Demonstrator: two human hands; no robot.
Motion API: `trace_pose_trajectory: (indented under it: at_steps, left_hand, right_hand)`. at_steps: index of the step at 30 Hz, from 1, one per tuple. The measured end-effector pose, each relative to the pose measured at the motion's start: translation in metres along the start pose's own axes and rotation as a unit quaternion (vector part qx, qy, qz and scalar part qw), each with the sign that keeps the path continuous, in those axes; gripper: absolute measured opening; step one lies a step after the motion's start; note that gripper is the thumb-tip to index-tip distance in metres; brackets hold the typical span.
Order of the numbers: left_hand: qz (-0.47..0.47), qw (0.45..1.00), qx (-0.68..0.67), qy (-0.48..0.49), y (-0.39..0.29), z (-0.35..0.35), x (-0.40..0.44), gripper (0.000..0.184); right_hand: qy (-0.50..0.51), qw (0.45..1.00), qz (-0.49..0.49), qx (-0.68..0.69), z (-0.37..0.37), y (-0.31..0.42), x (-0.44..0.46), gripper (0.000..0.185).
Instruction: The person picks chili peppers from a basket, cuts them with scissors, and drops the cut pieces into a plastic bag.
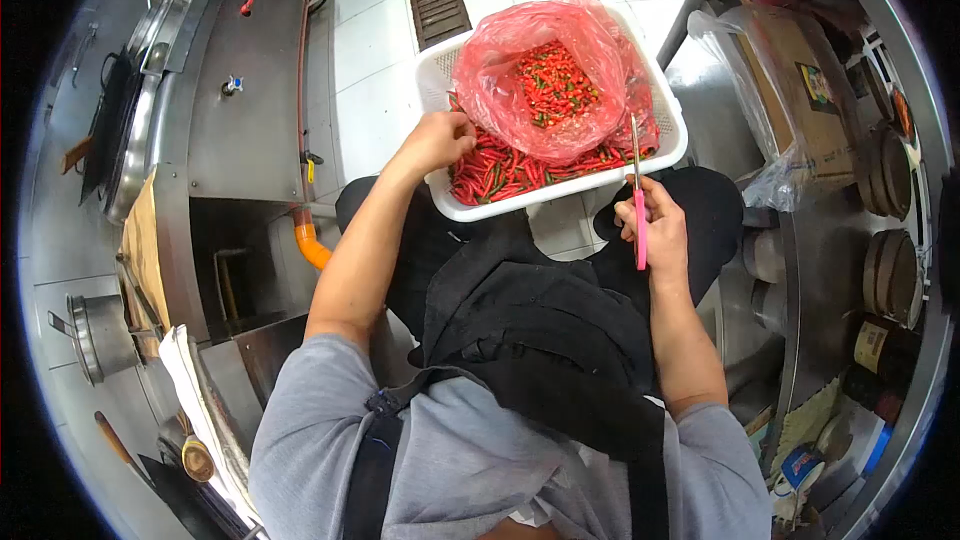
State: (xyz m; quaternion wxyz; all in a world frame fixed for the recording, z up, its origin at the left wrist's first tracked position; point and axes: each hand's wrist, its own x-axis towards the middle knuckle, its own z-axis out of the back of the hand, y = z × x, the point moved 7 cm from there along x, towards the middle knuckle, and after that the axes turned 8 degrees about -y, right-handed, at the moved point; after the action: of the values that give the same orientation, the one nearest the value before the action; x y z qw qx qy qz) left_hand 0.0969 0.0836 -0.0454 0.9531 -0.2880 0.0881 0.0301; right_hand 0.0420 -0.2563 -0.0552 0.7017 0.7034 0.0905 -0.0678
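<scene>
Upright in my right hand (657,225) is a pair of scissors (640,210) with pink handles, its blades pointing away from me beside the basket's right part. My left hand (440,143) is at the left side of the white plastic basket (555,194), fingers curled down at the whole red chilies (500,172). Whatever those fingers hold is hidden. Inside the basket, on top of the chilies, an opened red plastic bag (490,60) contains cut chili pieces (558,82), red with some green.
The basket is in front of my knees, above a tiled floor (375,90). To the left stands a steel counter (245,120) with an orange pipe (308,240) below. On the right, a steel shelf unit (830,285) bears a cardboard box (800,90) in clear plastic.
</scene>
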Motion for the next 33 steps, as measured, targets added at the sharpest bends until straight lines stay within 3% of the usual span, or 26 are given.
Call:
trace_pose_trajectory:
  at_steps: [1,3,6,11,15,18,26,33]
  left_hand:
    - [-0.001,1.000,0.002,-0.001,-0.003,0.005,-0.004,0.015]
    - [0.035,0.986,-0.147,-0.072,-0.005,0.024,-0.013,0.017]
    - [0.048,0.960,-0.264,-0.082,-0.039,0.039,-0.028,0.013]
    - [0.018,0.894,-0.431,-0.120,-0.071,0.015,-0.039,0.013]
    - [0.025,0.901,-0.427,-0.070,-0.082,-0.014,-0.040,0.012]
    - [0.035,0.903,-0.425,-0.060,-0.087,-0.017,-0.041,0.013]
    - [0.041,0.881,-0.462,-0.099,-0.056,-0.031,-0.008,0.012]
    - [0.050,0.880,-0.448,-0.151,-0.049,-0.023,-0.008,0.010]
  right_hand:
    - [-0.001,1.000,0.001,0.002,0.000,0.000,-0.001,0.049]
    - [0.048,0.997,-0.020,0.059,-0.010,-0.005,-0.004,0.050]
    - [0.133,0.990,-0.050,0.002,-0.036,-0.010,-0.021,0.050]
    - [0.196,0.973,-0.115,0.049,-0.071,-0.006,-0.041,0.049]
    - [0.187,0.972,-0.134,0.041,-0.083,0.003,-0.028,0.048]
    - [0.161,0.982,-0.059,0.076,-0.090,0.006,-0.006,0.042]
    - [0.148,0.982,-0.118,0.029,-0.095,0.009,0.019,0.031]
    - [0.136,0.985,-0.105,0.016,-0.084,0.005,0.008,0.041]
